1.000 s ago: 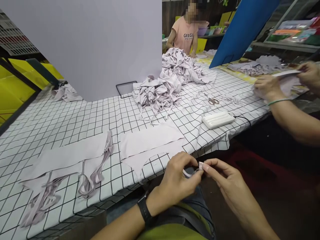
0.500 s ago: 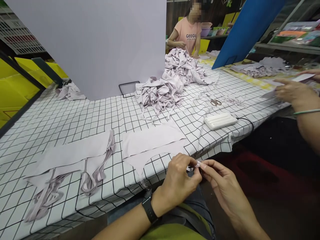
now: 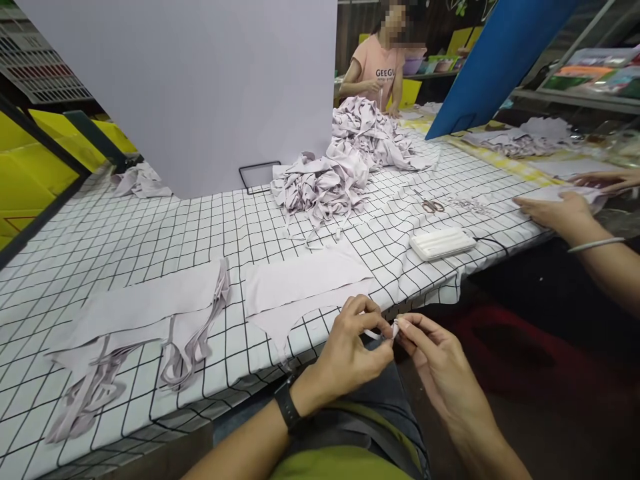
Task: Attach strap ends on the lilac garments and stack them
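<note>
My left hand, with a black watch on its wrist, pinches a narrow pale strap just past the table's front edge. Fingertips of my right hand pinch the strap's end and almost meet those of the left. Whatever fine detail sits between the fingertips is too small to make out. Close by on the table lies a flat pale lilac garment, its lower part narrowing toward the edge. Left of it rests a layered stack of similar garments, with straps bunched below.
The table has a white checked cloth. A heap of pale garments, scissors and a white device with a cable lie beyond. Grey and blue panels stand upright. A co-worker's hands handle fabric at right; another person stands behind.
My hands stay together at the strap, their fingers shifting slightly; more of the strap shows than half a second ago. The co-worker's hands at right now lie lower on the fabric.
</note>
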